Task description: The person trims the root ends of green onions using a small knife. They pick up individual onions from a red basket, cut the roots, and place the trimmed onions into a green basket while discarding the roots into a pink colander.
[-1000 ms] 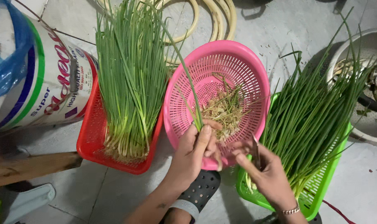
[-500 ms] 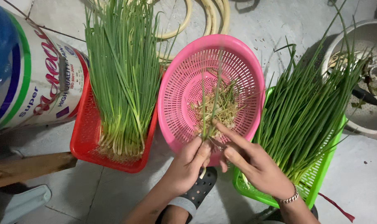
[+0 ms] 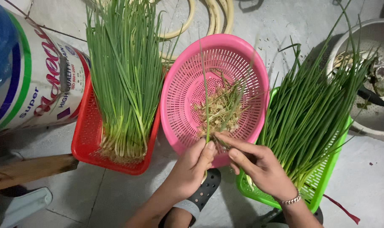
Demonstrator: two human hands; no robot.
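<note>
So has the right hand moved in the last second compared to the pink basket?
Yes. The right hand was down at the pink basket's lower right edge, over the green basket. It has reached leftward, fingertips meeting the left hand at the stalk.

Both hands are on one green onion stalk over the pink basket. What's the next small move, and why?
Probably strip the root end with the right hand while the left hand pinches the stalk upright: trimmings already lie in the pink basket beneath.

White cylindrical paint bucket (image 3: 35, 80) at far left, label banded green, blue, red.
</note>
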